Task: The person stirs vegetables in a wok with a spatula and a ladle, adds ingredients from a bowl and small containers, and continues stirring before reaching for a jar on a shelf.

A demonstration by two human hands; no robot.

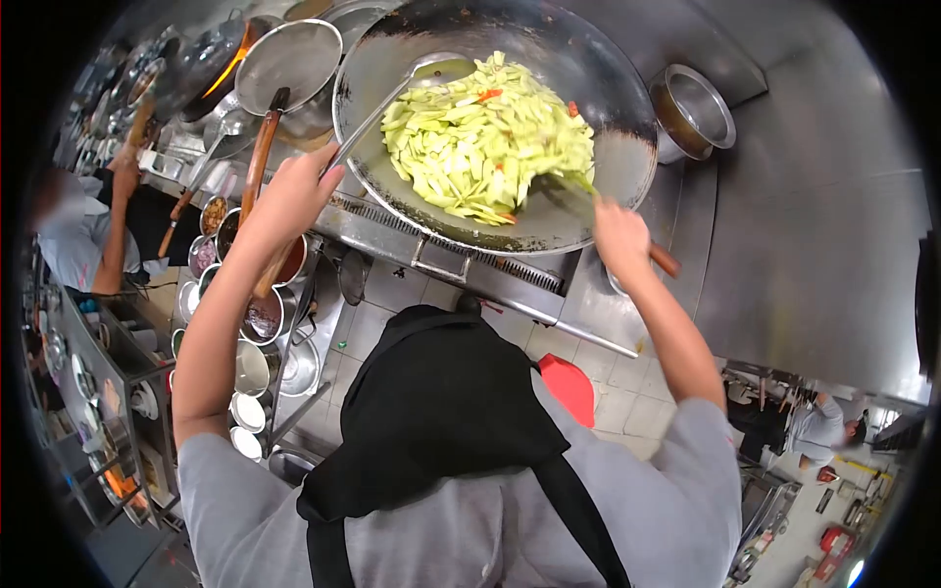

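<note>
A large wok holds a heap of sliced pale-green vegetable with a few orange-red pieces in it. My left hand is closed round the long handle of a metal ladle, whose bowl rests against the heap at the wok's far side. At the right rim, my right hand grips a spatula with a wooden handle. The spatula's blade is mostly hidden in the vegetables, which are smeared by motion there.
A mesh strainer with a wooden handle lies left of the wok. Several seasoning containers line the left side. A metal pot stands at the right. A red bin is on the floor; a co-worker stands at far left.
</note>
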